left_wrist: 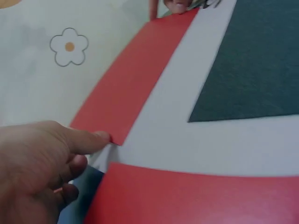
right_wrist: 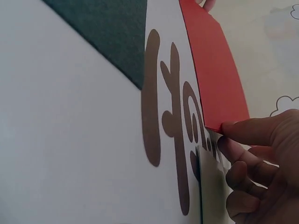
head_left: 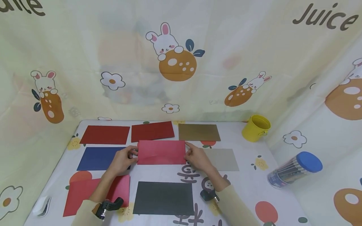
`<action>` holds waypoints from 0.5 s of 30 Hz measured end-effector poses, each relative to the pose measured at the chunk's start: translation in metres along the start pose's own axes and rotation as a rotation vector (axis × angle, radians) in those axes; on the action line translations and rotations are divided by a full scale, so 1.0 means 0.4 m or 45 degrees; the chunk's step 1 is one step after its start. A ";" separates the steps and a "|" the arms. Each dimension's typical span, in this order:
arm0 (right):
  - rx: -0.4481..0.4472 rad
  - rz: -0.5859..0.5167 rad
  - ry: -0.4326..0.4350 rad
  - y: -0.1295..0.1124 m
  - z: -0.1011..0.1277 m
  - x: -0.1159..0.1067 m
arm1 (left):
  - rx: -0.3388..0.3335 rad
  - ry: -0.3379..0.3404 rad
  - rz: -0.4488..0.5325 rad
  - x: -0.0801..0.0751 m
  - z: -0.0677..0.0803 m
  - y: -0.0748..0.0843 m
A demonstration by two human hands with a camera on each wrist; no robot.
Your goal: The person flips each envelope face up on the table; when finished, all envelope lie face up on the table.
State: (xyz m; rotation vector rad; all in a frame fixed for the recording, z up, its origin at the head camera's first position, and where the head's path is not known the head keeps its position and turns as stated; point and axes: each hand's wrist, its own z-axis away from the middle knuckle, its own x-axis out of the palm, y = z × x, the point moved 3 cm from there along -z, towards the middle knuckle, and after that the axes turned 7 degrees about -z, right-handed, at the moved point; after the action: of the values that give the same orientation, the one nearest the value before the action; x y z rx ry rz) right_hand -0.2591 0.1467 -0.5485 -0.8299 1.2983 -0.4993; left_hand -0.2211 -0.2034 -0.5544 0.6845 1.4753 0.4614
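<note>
A pinkish-red sheet of paper (head_left: 161,152) is held at its two short ends, in the middle of the table. My left hand (head_left: 123,159) pinches its left end between thumb and fingers, over the edge of a blue sheet (head_left: 97,158). On the opposite end, the thumb and fingers of my right hand (head_left: 199,158) grip the sheet beside a light grey sheet (head_left: 223,159). The right wrist view shows that red sheet (right_wrist: 219,74) close up, its near corner at the thumb. Below it on the table lies a dark green-grey sheet (head_left: 164,198).
Two dark red sheets (head_left: 105,135) and a gold-brown sheet (head_left: 199,132) lie along the back. Another red sheet (head_left: 77,194) is under my left forearm. A white stapler-like object (head_left: 41,206) sits front left. At right stand a yellow bucket (head_left: 255,128) and a blue-lidded tub of pens (head_left: 294,169).
</note>
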 end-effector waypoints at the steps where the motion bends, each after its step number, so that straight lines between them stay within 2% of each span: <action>1: 0.001 0.012 -0.004 -0.001 -0.001 0.000 | -0.004 -0.013 -0.001 -0.003 -0.003 0.002; 6: 0.017 0.068 -0.017 -0.005 -0.002 0.003 | 0.009 -0.061 -0.049 -0.012 -0.009 0.008; 15: 0.025 0.087 0.015 -0.011 0.007 0.005 | 0.028 -0.078 -0.089 -0.006 -0.013 0.005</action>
State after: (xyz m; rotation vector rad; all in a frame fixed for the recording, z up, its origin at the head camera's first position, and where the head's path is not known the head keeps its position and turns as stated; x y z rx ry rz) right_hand -0.2554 0.1431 -0.5465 -0.7644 1.3263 -0.4629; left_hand -0.2263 -0.2030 -0.5510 0.6570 1.4439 0.3682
